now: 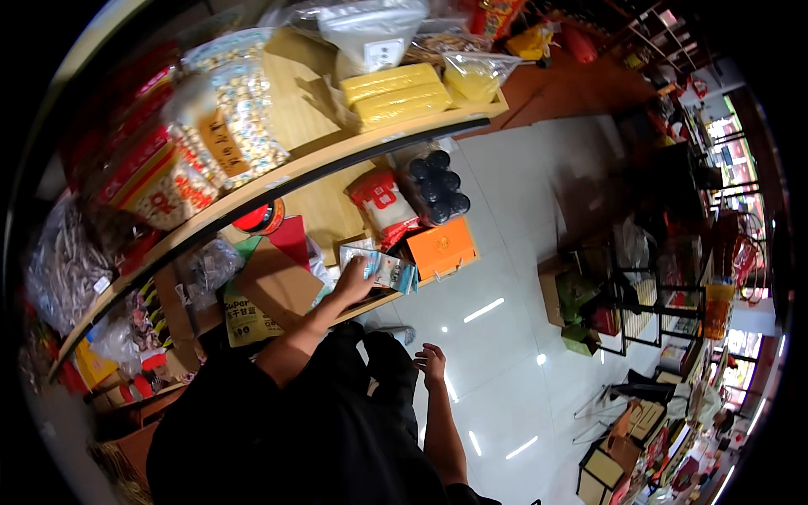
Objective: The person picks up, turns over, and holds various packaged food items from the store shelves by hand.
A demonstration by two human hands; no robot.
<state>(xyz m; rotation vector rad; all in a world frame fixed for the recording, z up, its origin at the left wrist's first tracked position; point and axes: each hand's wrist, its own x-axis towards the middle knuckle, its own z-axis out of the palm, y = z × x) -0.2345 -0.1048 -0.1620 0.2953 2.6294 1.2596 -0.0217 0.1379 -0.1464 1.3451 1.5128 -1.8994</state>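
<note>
My left hand (354,279) reaches in over the lower shelf (337,195), its fingers closed on the edge of a light blue and white packet (392,271). The packet lies at the shelf's front, next to an orange box (442,249). Behind it rests a red and white bag (385,207), and a pack of dark-capped bottles (438,187) stands beside that bag. My right hand (431,363) hangs over the floor, empty, with its fingers loosely apart.
Above, the upper shelf (295,93) juts out, carrying yellow packages (396,94) and several clear bags. A brown cardboard piece (279,281) and a yellow-green bag (248,318) sit left of my left hand. Black racks (640,295) stand across the tiled floor (505,353).
</note>
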